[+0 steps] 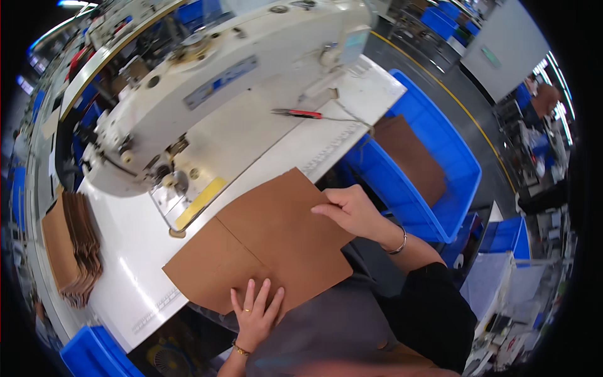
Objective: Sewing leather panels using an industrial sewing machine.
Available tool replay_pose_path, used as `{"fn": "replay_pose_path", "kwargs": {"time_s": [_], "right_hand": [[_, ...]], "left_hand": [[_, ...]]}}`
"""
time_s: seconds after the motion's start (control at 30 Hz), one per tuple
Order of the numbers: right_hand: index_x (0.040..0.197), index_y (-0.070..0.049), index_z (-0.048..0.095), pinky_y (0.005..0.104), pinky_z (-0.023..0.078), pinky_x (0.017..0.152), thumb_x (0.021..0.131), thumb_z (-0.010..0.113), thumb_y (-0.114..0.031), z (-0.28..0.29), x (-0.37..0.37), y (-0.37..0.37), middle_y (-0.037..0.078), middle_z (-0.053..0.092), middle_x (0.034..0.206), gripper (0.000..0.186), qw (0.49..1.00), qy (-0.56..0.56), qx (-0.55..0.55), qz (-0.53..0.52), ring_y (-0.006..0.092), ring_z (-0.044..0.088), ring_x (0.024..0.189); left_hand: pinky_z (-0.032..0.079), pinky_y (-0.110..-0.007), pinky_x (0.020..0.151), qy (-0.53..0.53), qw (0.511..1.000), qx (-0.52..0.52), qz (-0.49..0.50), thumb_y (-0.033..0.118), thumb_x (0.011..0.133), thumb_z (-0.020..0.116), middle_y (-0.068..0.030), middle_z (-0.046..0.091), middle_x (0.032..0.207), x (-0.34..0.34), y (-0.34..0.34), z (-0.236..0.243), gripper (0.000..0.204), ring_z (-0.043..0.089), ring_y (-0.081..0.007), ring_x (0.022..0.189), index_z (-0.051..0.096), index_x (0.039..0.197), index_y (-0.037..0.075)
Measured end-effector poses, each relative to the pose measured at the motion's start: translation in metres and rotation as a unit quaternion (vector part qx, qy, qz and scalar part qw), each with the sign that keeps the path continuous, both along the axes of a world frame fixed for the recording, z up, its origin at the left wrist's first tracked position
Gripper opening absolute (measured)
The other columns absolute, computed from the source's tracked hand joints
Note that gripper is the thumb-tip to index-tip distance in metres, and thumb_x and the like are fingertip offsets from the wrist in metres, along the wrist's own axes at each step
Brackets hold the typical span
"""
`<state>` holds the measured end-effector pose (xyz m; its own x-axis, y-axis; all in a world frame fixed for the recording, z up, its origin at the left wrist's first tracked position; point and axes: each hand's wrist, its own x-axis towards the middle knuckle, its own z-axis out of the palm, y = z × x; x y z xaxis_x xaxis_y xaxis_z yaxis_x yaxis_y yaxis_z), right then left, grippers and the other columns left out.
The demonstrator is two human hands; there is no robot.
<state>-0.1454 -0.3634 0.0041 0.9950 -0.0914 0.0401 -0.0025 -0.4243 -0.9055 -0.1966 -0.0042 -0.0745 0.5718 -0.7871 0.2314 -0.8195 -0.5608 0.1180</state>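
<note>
Currently, head view: brown panel [298, 232] overhangs sewing table's [135, 276] near edge; left hand [255, 317] lies on it, fingers spread; right hand [357, 210] pinches its right edge. Brown stack [70, 245] sits at table's left end, red-handled snips [300, 114] toward right end.

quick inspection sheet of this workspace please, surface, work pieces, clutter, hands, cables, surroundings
Surface: glossy white table, long white metal sewing machine on it
Work pieces: flat brown sheet with a line across it; stack of brown pieces at left
Clutter: red-handled metal snips beyond the sheet
Grips: left hand spread on the sheet; right hand holds its right edge, thumb on top
Cables: thin grey cord by the snips
Surroundings: blue plastic bin holding brown material at right; dark grey floor beyond
</note>
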Motion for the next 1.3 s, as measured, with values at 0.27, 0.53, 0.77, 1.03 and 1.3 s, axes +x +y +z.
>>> {"fn": "replay_pose_path", "kwargs": {"time_s": [0.27,0.53,0.77,1.03,1.3], "right_hand": [[0.106,-0.001,0.072,0.0206,0.047,0.075,0.106,0.063,-0.02,0.093,-0.098,-0.175,-0.005,0.069,0.093,0.022,0.869,-0.26,-0.062,-0.417,0.0031,0.058,0.084],[0.102,-0.005,0.069,0.055,0.051,0.08,0.104,0.055,-0.036,0.14,-0.142,-0.245,0.023,0.071,0.098,0.035,0.655,0.056,-0.56,-0.505,0.0466,0.066,0.097],[0.091,-0.002,0.07,0.0521,0.053,0.083,0.099,0.06,-0.033,0.066,-0.073,-0.284,0.021,0.071,0.093,0.033,0.71,0.061,-0.542,-0.446,0.0434,0.068,0.094],[0.086,0.006,0.066,0.05,0.048,0.073,0.099,0.062,-0.037,0.001,-0.099,-0.364,0.029,0.067,0.085,0.046,0.74,-0.077,-0.363,-0.56,0.0462,0.066,0.085],[0.103,0.005,0.071,0.0537,0.051,0.086,0.099,0.06,-0.039,-0.181,-0.163,-0.355,0.029,0.071,0.107,0.045,0.721,0.128,-0.269,-0.626,0.0462,0.067,0.102]], "left_hand": [[0.02,-0.073,0.117,0.042,0.998,-0.03,0.033,0.057,0.097,0.06,-0.0154,0.052,0.15,0.014,0.002,0.006,0.059,0.04,-0.0449,0.145,0.067,0.134,0.012],[0.021,-0.063,0.122,-0.079,0.992,-0.043,0.093,0.036,0.102,0.061,-0.018,0.05,0.152,0.068,0.008,0.027,0.045,0.037,-0.0449,0.148,0.062,0.137,0.007],[0.022,-0.055,0.124,-0.103,0.973,0.018,0.208,0.034,0.101,0.062,-0.0113,0.053,0.152,0.092,0.02,0.024,0.052,0.038,-0.0371,0.15,0.054,0.146,0.008],[0.024,-0.056,0.123,-0.11,0.966,0.055,0.227,0.049,0.104,0.052,-0.0119,0.055,0.151,0.093,0.019,0.017,0.06,0.046,-0.036,0.145,0.055,0.146,0.006],[0.025,-0.055,0.123,-0.107,0.967,0.05,0.226,0.05,0.104,0.051,-0.0122,0.055,0.15,0.093,0.016,0.022,0.06,0.048,-0.0344,0.143,0.055,0.146,0.006]]}}
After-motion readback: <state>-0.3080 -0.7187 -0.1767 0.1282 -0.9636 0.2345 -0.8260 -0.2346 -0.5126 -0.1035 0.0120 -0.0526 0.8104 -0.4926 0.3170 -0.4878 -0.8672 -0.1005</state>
